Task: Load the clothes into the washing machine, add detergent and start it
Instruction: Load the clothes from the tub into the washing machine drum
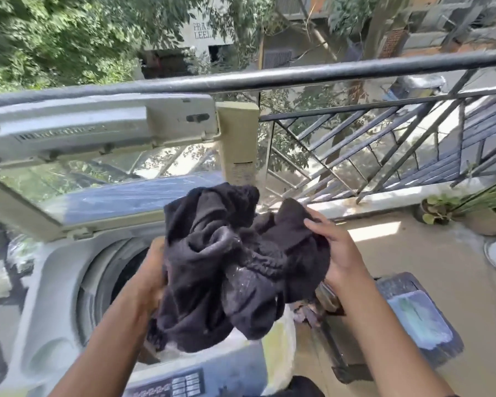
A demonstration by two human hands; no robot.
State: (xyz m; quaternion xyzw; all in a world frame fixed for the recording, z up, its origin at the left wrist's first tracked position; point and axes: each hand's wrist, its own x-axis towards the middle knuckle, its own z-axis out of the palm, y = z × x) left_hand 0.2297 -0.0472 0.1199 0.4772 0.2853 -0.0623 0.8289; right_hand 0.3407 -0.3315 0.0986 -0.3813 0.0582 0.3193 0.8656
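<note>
A crumpled bundle of black clothes (235,262) was held by the left hand (152,277) and right hand (334,247) above the open drum of a grey top-loading washing machine (55,282), its lid (98,133) raised beside a dark metal balcony railing (355,70).

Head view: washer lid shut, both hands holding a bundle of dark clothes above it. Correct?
Not quite: the lid is open, raised toward the railing, and the drum is exposed. The rest holds in the head view: left hand and right hand grip the dark clothes above the washer.
</note>
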